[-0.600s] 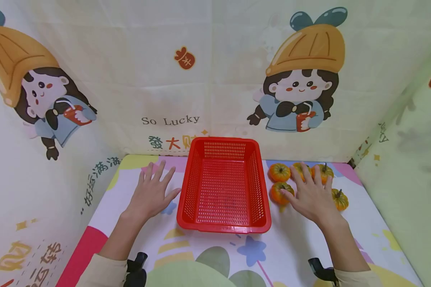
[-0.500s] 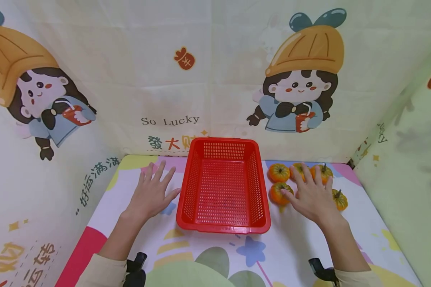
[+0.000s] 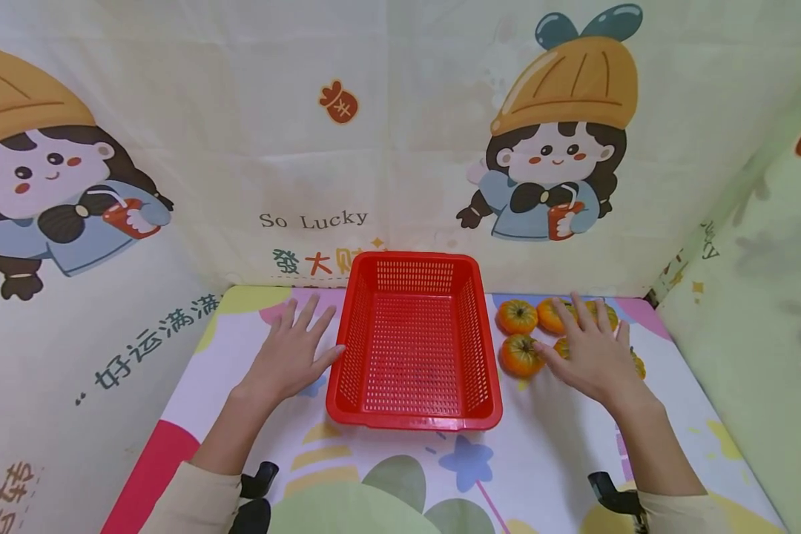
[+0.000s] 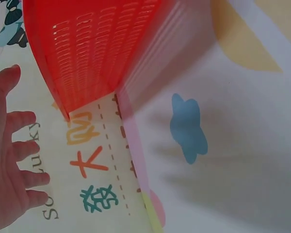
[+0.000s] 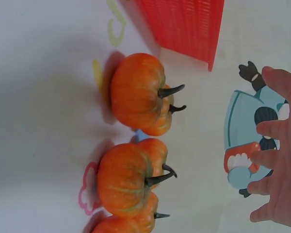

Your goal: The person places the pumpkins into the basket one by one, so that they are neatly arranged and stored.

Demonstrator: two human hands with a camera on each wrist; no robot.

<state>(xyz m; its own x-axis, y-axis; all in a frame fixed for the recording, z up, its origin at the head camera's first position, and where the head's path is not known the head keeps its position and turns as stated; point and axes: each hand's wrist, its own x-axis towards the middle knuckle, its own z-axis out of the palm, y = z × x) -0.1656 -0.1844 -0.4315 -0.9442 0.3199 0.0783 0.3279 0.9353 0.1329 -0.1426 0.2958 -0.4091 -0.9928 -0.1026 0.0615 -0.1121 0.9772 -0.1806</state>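
A red plastic basket (image 3: 414,424) with perforated walls stands between my hands, with nothing in it. To its left my left hand (image 3: 290,356) hovers palm down, fingers spread, its thumb tip overlapping the rim in the head view. My right hand (image 3: 594,356) is held above several small orange pumpkins (image 3: 521,357), hiding parts of them. Its fingers are spread and hold nothing. In the right wrist view the pumpkins (image 5: 137,91) show dark curved stems, with that hand (image 5: 283,160) apart from them. The left wrist view has the left hand (image 4: 9,165) beside the basket wall (image 4: 97,43).
A printed cloth with coloured shapes covers the table (image 3: 541,460). Cartoon-printed sheets form a back wall (image 3: 414,148) and walls at both sides. Black wrist mounts (image 3: 256,482) sit at both sleeves. The basket's back edge is close to the back wall.
Both hands have shifted slightly to the right. The right hand now covers more of the rightmost pumpkins, and the left thumb reaches the basket's rim in view. Basket and pumpkins stay put.
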